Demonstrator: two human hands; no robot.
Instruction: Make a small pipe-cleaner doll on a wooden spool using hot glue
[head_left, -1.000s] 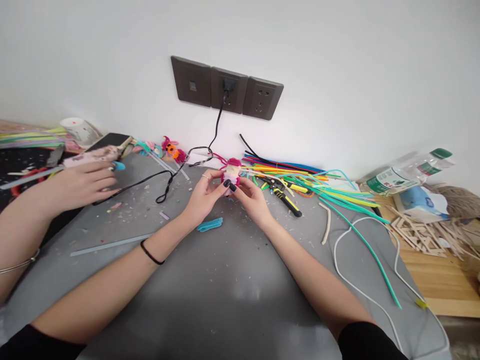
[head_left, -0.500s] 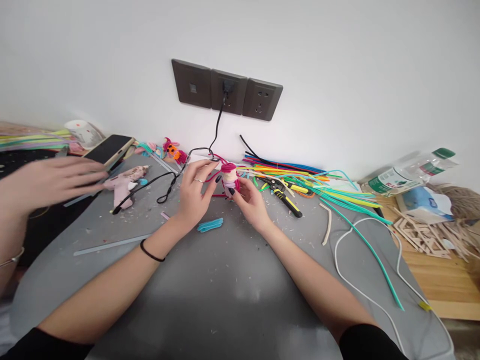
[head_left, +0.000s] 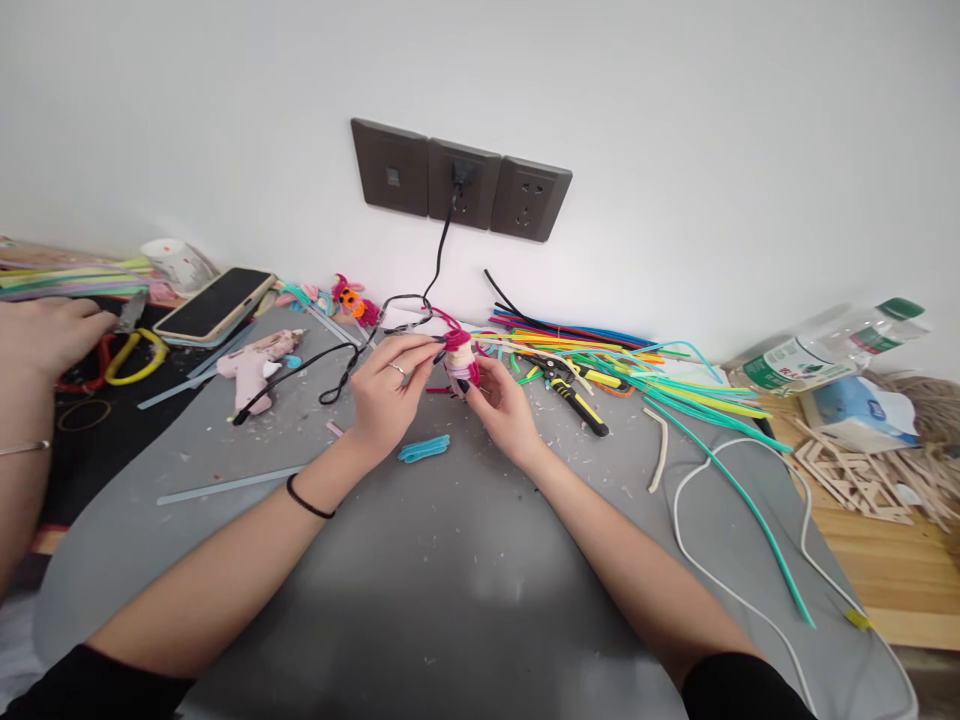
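My right hand [head_left: 501, 402] pinches the little pink-topped figure [head_left: 459, 356] from below, its long axis upright above that grip. My left hand [head_left: 390, 390] closes fingertips on its top from the left, nearer than the counter [head_left: 465, 560].

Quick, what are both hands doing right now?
Left hand: closed, pinching the small pink-and-cream pipe-cleaner figure.
Right hand: closed, holding the same figure from below.
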